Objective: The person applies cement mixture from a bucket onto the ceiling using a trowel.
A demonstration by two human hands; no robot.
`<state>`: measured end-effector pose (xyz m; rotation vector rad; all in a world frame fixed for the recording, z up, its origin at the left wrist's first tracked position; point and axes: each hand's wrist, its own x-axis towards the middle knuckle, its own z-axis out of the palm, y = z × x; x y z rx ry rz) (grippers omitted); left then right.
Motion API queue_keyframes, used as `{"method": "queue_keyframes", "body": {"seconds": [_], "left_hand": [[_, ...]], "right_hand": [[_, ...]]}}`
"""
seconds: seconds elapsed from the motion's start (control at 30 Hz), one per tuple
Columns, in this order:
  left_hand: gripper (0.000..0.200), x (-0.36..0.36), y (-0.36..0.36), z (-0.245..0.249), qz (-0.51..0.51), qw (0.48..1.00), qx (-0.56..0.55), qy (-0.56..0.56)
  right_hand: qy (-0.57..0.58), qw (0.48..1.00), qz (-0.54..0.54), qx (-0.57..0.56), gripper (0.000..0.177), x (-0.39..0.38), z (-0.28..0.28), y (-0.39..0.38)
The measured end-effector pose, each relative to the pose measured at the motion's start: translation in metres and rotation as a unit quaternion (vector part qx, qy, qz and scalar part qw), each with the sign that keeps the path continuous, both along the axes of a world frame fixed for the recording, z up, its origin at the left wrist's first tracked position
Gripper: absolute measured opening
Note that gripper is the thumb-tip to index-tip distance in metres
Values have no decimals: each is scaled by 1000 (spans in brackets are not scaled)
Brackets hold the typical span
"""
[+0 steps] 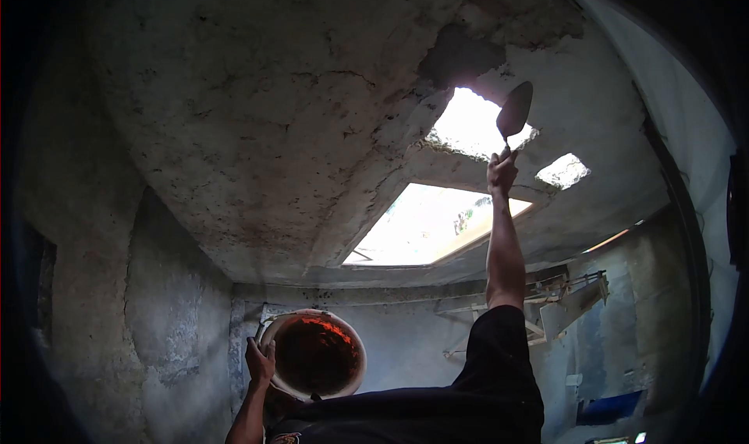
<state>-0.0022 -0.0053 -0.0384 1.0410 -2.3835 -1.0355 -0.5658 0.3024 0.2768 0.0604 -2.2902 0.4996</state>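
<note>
My right hand (502, 172) is raised at the end of a stretched arm, its fingers wrapped round the handle of a trowel (515, 110). The trowel's blade points up, in front of a bright opening (466, 120) with ragged edges in the plastered wall. Low on the left, my left hand (261, 361) is closed at the side of a round bucket (360, 370), seemingly on its rim. Dark material (316, 358) lies inside the bucket, and orange shows along its inner far wall. How much the bucket holds is too dark to tell.
A darker, damp-looking patch (462, 56) marks the rough wall (281, 132) above the opening. Below are a larger framed window opening (421, 225) and a small hole (563, 171). A wooden rack-like structure (573, 303) stands at right, with a blue object (611, 408) lower down.
</note>
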Motion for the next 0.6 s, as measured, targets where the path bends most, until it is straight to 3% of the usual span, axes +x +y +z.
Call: {"method": "queue_keyframes", "body": {"seconds": [0.1,0.13,0.17,0.2,0.23,0.27,0.37,0.43,0.53,0.6], "left_hand": [[49,1,0,3,-13,1000,1,-14],[50,2,0,3,-10,1000,11,-9],[51,3,0,4,-8,1000,21,-3],[51,3,1,5,-8,1000,21,-5],[50,2,1,6,-2,1000,12,5],[50,2,3,7,4,1000,4,15],[47,2,3,11,1,999,-36,-7],[47,2,2,10,-4,999,-37,-6],[46,2,1,8,-12,1000,-23,-2],[46,4,0,5,-13,1000,-7,1]], "right_hand": [[66,991,84,-79,32,3,-10,-30],[141,980,132,-34,28,-1,-12,-44],[171,979,110,21,21,-4,-9,-64],[81,982,155,-69,16,-5,-7,-83],[157,972,177,8,19,-25,-18,-96],[45,983,165,-74,27,-16,-10,-119],[-37,982,171,-68,32,11,-4,-143],[-25,975,219,-27,31,4,-9,-124],[-24,973,179,142,31,6,-12,-86],[-33,972,170,161,31,20,-5,-65]]}}
